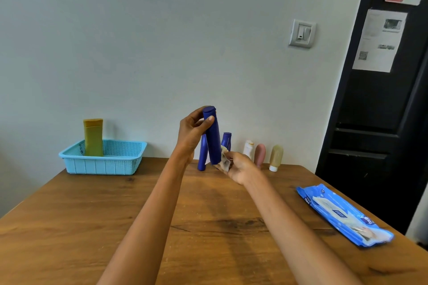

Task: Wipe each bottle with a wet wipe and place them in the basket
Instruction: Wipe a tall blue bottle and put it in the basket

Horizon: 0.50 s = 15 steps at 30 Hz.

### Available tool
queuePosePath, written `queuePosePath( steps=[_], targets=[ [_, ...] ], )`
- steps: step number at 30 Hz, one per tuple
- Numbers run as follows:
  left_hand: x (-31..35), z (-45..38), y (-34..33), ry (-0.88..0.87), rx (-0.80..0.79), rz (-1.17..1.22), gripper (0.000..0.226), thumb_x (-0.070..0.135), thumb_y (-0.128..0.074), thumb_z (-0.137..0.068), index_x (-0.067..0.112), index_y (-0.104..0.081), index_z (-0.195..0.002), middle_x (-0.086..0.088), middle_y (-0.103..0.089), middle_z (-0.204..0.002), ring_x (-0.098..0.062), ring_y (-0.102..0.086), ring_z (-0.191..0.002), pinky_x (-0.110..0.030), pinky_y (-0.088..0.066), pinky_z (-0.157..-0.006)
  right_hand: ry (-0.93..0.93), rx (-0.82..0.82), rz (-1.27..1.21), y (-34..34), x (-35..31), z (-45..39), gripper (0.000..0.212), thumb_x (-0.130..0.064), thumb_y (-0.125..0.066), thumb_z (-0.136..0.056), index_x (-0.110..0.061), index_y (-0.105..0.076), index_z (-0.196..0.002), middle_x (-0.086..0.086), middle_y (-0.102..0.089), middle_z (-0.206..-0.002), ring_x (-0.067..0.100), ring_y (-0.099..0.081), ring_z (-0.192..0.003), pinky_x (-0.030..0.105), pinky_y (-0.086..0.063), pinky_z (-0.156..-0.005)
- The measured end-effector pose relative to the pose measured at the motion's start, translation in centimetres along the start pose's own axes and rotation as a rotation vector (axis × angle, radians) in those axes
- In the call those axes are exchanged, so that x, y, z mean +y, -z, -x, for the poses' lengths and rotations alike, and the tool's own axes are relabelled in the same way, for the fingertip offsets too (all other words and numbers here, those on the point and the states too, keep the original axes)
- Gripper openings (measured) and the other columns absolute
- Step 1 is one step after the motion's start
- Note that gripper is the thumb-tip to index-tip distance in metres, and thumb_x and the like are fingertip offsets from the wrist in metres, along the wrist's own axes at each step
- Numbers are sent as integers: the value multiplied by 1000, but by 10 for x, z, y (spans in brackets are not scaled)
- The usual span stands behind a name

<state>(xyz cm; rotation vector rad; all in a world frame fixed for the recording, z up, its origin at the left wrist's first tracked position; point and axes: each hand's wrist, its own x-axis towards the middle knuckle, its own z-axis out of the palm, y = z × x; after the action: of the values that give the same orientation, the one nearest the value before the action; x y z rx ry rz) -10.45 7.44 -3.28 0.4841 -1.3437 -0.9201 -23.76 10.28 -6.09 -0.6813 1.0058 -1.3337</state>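
Note:
My left hand [192, 134] grips the top of a tall dark blue bottle [212, 139], held tilted above the table. My right hand [238, 166] pinches a crumpled wet wipe [225, 161] against the bottle's lower end. Behind them two more blue bottles [202, 157] [227, 140] stand at the table's far edge. To their right stand a white bottle [248, 148], a pink bottle [259, 154] and a beige bottle [275, 157]. A light blue basket [102, 164] at the far left holds an upright yellow-green bottle [93, 137].
A blue pack of wet wipes [342, 213] lies on the right side of the wooden table [92, 227]. A black cabinet [379, 111] stands beyond the table's right edge. The wall runs just behind the bottles.

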Motion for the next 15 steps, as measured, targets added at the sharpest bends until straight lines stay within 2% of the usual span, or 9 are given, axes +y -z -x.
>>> queuePosePath(
  steps=[1, 3, 5, 8, 9, 11, 13, 15],
  targets=[
    [0, -1, 0, -9, 8, -10, 26, 10, -62, -89, 21, -61, -112, 0, -68, -102, -11, -64, -92, -30, -54, -84, -5, 2, 58, 0, 0, 0, 18, -3, -47, -95, -2, -52, -113, 13, -64, -90, 29, -64, -103, 29, -57, -54],
    [0, -2, 1, -13, 24, -27, 26, 10, -63, -88, 20, -61, -112, 0, -68, -101, -14, -64, -93, -31, -55, -84, 18, 56, 309, 3, 1, -3, 19, -8, -53, -93, 0, -55, -110, 15, -67, -92, 26, -67, -88, 30, -54, -69],
    [-2, -1, 3, 1, 40, -21, 25, 10, -63, -88, 22, -62, -110, 2, -68, -100, -15, -65, -93, -31, -55, -85, 99, 153, 555, 2, 0, -4, 15, -14, -54, -91, -2, -62, -96, 14, -69, -85, 21, -64, -72, 28, -50, -69],
    [-6, 0, 5, 37, 42, -41, 23, 10, -63, -89, 25, -62, -106, 3, -68, -101, -15, -64, -95, -32, -54, -84, 250, 273, 543, 0, -8, -9, 14, -17, -52, -91, -9, -60, -83, 6, -64, -79, 23, -62, -82, 30, -51, -77],
    [-7, 0, 5, 56, 28, -48, 23, 11, -62, -89, 24, -62, -107, 1, -68, -102, -18, -64, -96, -33, -54, -84, 336, 248, 511, -2, -10, -9, 14, -21, -52, -93, -13, -61, -86, 2, -63, -79, 21, -62, -84, 27, -51, -73],
    [-7, -1, 3, 99, -7, -60, 23, 15, -61, -90, 19, -61, -112, -5, -67, -107, -20, -63, -98, -33, -56, -81, 518, 162, 509, -9, -11, -3, 19, -29, -54, -95, -19, -67, -103, -2, -67, -92, 14, -61, -86, 17, -48, -67],
    [-7, -2, -1, 132, -35, -69, 25, 18, -61, -90, 15, -60, -116, -7, -66, -110, -20, -64, -98, -32, -56, -79, 682, 136, 483, -18, -11, 0, 26, -28, -53, -96, -19, -64, -118, -2, -67, -110, 10, -60, -94, 15, -50, -73],
    [-6, -2, -4, 149, -42, -66, 26, 20, -62, -90, 14, -61, -115, -8, -67, -110, -20, -65, -98, -32, -57, -79, 811, 152, 524, -25, -7, 0, 28, -21, -49, -98, -20, -61, -124, -5, -64, -119, 9, -60, -102, 21, -52, -83]
  ],
)
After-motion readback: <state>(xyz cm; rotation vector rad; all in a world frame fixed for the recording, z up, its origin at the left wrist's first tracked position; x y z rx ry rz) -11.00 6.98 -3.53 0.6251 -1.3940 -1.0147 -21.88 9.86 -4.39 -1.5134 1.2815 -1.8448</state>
